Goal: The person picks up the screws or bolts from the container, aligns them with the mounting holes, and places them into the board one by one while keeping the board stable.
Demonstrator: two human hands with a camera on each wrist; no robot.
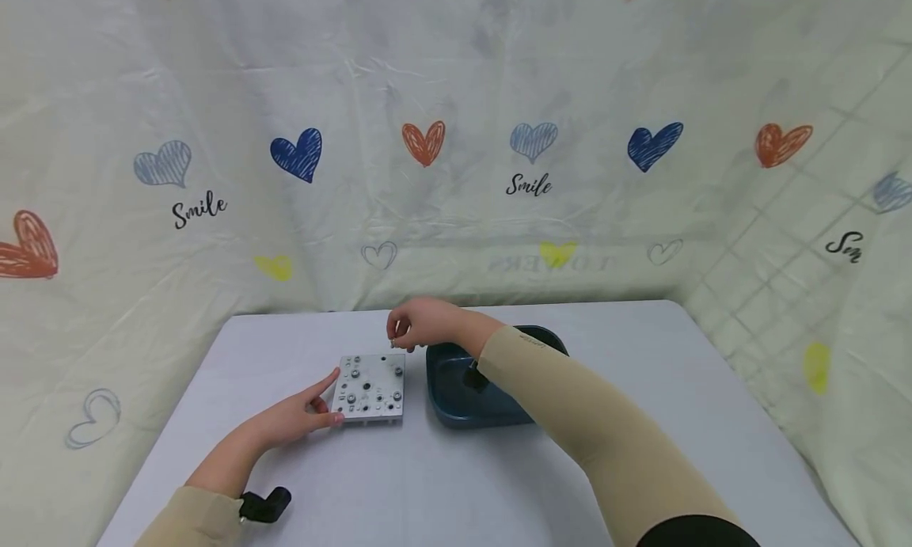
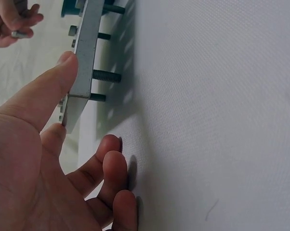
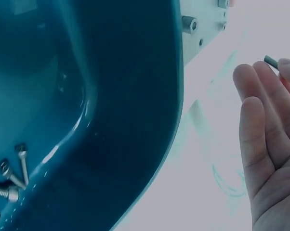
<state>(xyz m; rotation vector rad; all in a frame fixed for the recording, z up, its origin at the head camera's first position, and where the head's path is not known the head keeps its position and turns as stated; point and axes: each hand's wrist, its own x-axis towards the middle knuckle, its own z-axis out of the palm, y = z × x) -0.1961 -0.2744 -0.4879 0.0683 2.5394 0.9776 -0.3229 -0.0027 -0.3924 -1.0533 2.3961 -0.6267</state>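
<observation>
Left hand (image 1: 295, 416) is gripping metal block (image 1: 374, 375) by its left side, lower centre of frame. Right hand (image 1: 427, 323) is pinching small metal fastener (image 1: 393, 343), axis roughly upright, sitting just above block's upper-right corner.

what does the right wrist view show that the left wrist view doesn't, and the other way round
Only the right wrist view: loose socket-head screws lying inside the blue tray.

Only the left wrist view: threaded screw ends jutting from the underside of the metal plate, and the left hand with its thumb against the plate's edge.

Both: part of the plate, part of the tray, and the right hand pinching a small metal cylinder.
</observation>
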